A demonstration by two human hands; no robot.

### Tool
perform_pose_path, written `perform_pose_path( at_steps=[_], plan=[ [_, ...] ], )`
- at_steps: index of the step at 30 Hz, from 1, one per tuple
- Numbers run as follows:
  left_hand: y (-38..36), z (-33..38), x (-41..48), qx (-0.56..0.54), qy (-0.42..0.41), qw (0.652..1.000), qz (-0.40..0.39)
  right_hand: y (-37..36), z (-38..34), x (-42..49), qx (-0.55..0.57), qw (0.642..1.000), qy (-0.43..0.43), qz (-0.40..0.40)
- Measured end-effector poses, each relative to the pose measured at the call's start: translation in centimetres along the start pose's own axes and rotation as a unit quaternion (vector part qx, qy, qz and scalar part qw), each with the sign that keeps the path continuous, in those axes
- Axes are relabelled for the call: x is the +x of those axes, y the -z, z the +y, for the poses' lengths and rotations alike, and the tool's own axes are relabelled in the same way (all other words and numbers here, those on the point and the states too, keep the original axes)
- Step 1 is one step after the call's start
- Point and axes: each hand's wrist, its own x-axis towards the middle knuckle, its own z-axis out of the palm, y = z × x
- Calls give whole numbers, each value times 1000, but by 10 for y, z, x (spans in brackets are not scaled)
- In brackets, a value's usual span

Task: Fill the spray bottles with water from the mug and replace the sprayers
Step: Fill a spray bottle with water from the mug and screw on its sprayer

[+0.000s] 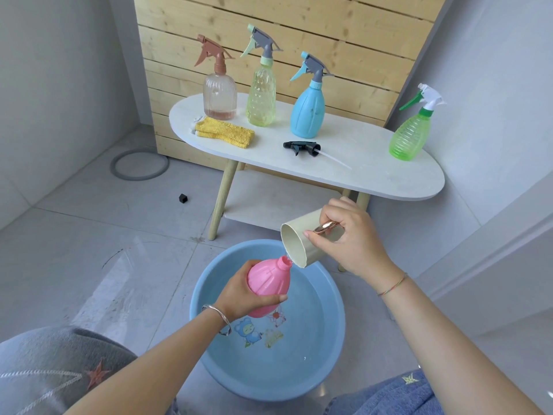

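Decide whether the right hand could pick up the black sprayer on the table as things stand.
Probably not yet: the right hand grips the mug, tilted over the pink bottle. The black sprayer itself lies unobstructed on the table.

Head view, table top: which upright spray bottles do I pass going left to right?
Clear bottle with brown sprayer → pale yellow-green bottle → blue bottle → green bottle with white sprayer.

4 bottles (308,113) line table (389,181) rear; black sprayer (302,147) mid-front; front-right bare.
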Motion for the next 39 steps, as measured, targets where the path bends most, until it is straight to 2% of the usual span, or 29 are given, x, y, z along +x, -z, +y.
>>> perform_pose_path(
  at_steps=[6,11,14,20,22,24,28,30,34,39],
  plan=[
    [0,1,0,5,3,1000,0,-4,0,-1,-11,1000,9,-9],
    [1,2,-1,-2,8,1000,9,-4,1,-1,24,999,-30,20],
    [3,2,0,-20,14,999,22,-3,9,-2,114,981,-137,77],
    [8,3,2,-59,27,996,67,-21,49,-13,246,887,-355,160],
    [11,5,1,-69,31,993,85,-36,65,-25,241,865,-416,144],
    [13,5,1,-67,36,992,100,-56,77,-42,215,858,-455,107],
    [16,4,2,-73,37,990,114,-92,87,-78,131,856,-500,-22],
    [17,2,3,-74,41,990,117,-107,90,-95,93,852,-510,-78],
    [18,-2,5,-72,42,989,123,-132,95,-120,64,842,-522,-124],
    [19,-9,7,-62,47,989,126,-155,97,-142,14,854,-485,-187]
  ],
)
